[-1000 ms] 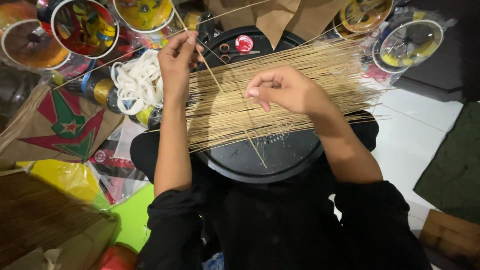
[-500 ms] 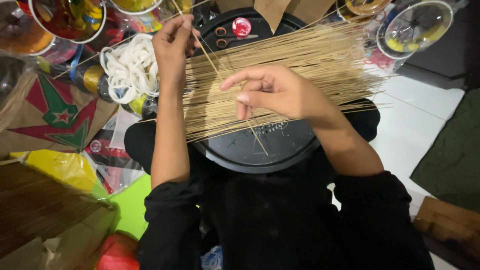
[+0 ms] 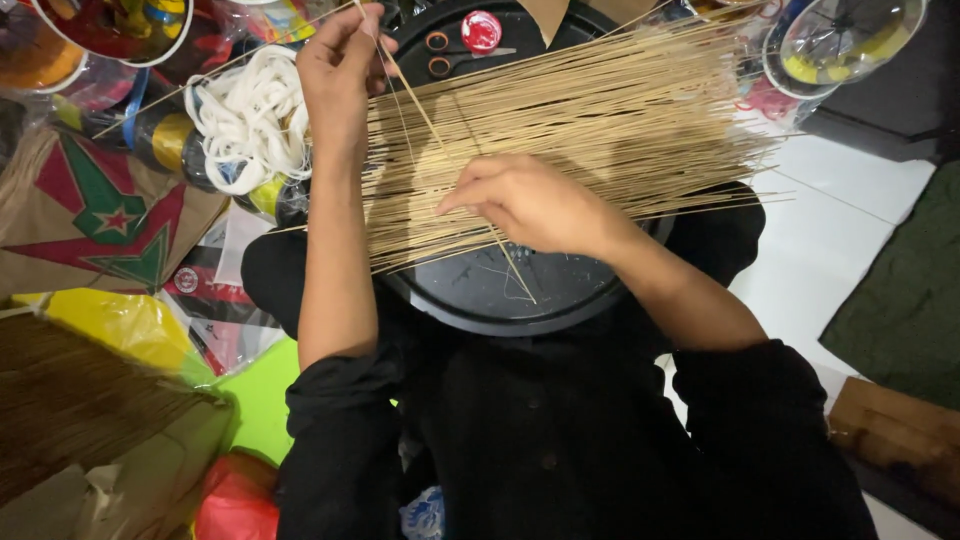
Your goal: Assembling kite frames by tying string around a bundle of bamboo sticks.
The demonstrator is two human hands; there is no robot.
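2 bare hands are at work over a round black tray point(image 3: 470, 300) that rests on your lap. Your left hand point(image 3: 338, 72) is raised at the tray's far left edge, its fingertips pinched shut on the top end of 1 thin bamboo stick point(image 3: 440, 135), which slants down and to the right across the pile and ends on the bare black surface near you. Your right hand point(image 3: 530, 200) lies palm down on the spread of sticks point(image 3: 600, 120), fingers curled and pointing left, pressing on the strands; whether it actually grips any of them you cannot tell from this view. The sticks fan out across the tray, their ends overhanging its right rim above the white floor point(image 3: 850, 200).

At the tray's far side lie small scissors point(image 3: 440, 55) with orange handles and, just beside them, a round red lid point(image 3: 481, 30). Left of your left forearm sits a heap of white cord loops point(image 3: 245, 115). A yellow plastic bag point(image 3: 120, 325) lies further left, nearer your knee.
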